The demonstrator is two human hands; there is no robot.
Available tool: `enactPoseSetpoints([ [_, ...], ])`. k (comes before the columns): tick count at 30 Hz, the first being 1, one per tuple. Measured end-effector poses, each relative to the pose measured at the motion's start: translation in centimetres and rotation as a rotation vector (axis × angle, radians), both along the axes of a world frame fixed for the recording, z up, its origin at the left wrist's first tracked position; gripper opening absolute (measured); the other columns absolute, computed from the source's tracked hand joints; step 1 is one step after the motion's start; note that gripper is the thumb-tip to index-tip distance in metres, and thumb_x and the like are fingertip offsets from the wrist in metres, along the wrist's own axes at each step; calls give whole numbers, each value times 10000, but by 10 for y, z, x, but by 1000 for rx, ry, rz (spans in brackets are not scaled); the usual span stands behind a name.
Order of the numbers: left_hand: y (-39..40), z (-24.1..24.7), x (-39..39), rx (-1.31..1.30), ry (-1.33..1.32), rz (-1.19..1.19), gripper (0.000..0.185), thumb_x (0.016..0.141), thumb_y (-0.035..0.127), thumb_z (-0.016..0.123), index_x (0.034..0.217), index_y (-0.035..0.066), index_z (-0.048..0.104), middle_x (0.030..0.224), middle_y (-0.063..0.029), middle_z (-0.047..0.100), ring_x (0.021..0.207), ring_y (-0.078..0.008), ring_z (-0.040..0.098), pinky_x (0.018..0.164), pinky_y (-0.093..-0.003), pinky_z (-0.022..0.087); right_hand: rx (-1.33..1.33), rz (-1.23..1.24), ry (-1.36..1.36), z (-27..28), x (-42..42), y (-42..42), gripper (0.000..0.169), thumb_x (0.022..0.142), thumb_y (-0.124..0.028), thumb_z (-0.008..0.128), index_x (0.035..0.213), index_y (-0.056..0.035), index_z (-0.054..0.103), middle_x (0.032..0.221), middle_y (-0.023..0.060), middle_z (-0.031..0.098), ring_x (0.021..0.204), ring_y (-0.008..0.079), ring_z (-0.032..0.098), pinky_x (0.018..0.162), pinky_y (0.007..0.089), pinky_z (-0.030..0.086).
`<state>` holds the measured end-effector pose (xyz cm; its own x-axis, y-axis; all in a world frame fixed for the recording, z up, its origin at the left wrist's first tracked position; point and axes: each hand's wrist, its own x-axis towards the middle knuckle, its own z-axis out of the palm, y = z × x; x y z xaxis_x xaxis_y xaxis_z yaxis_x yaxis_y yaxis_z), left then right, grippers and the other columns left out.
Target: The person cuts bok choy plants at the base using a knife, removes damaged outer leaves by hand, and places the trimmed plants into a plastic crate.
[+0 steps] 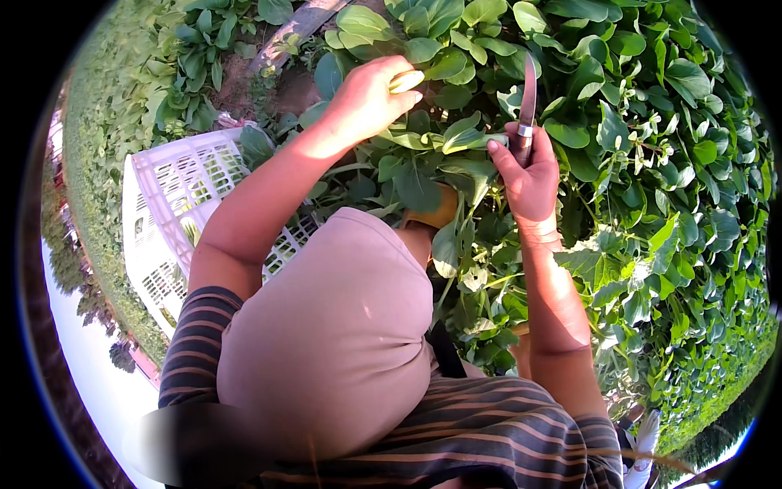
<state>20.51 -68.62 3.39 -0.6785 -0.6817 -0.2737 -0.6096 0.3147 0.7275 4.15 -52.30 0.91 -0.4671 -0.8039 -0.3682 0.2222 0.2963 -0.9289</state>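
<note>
My left hand (pixel 369 101) is closed around a pale yellow-green stalk (pixel 406 81), whose cut-looking end shows between thumb and fingers. In my right hand (pixel 530 174) is a knife (pixel 528 101) with a slightly curved blade pointing up and away from me. The metal collar and dark handle sit in the palm. A small leafy green (pixel 467 139), like bok choy, lies with its pale base at my right thumb and its leaves towards the left. Growing bok choy-like plants (pixel 449 61) stand just beyond both hands.
A white slatted plastic crate (pixel 177 229) stands tilted at my left, with some greens visible through it. My bent knee (pixel 330 330) and a yellow-brown shoe (pixel 435 208) are close below the hands. Dense leafy crop (pixel 690 153) fills the right. A board (pixel 299 30) lies on soil ahead.
</note>
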Motion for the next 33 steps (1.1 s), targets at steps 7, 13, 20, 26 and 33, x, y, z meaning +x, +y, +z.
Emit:
enactPoseSetpoints([
  [7, 31, 7, -20, 868, 112, -209, 328, 757, 118, 671, 1027, -2, 531, 936, -39, 584, 841, -106, 537, 737, -268, 442, -15, 26, -201, 26, 20, 4, 249, 768, -26, 637, 987, -20, 518, 714, -52, 463, 592, 27, 373, 545, 174, 349],
  [13, 20, 6, -12, 655, -121, -396, 224, 609, 117, 635, 773, 8, 528, 655, -24, 473, 631, -125, 444, 576, -301, 393, 25, 158, -526, 22, 14, 11, 340, 748, 32, 543, 1075, -29, 473, 905, 50, 555, 599, 85, 496, 550, 223, 423],
  [20, -7, -5, -26, -120, -424, -332, 338, 681, 35, 546, 1018, 22, 542, 911, -180, 609, 857, -349, 590, 725, -421, 479, 270, 374, 61, -27, 23, -5, 242, 821, -182, 571, 963, 4, 507, 685, 106, 576, 586, 205, 542, 570, 320, 448],
  [26, -38, -15, -30, -106, -651, -154, 491, 699, 47, 532, 1178, 154, 535, 1021, -186, 602, 947, -324, 582, 806, -393, 476, 218, 390, 346, -57, 27, -23, 327, 845, -306, 528, 936, 8, 529, 782, 229, 599, 765, 418, 572, 680, 438, 452],
  [33, -55, -40, -30, -30, -508, -110, 482, 689, 83, 575, 1168, 96, 531, 1013, -179, 598, 951, -302, 582, 802, -375, 472, 260, 424, 382, -69, 33, -40, 329, 856, -339, 485, 860, -14, 539, 810, 231, 595, 803, 429, 560, 704, 452, 449],
])
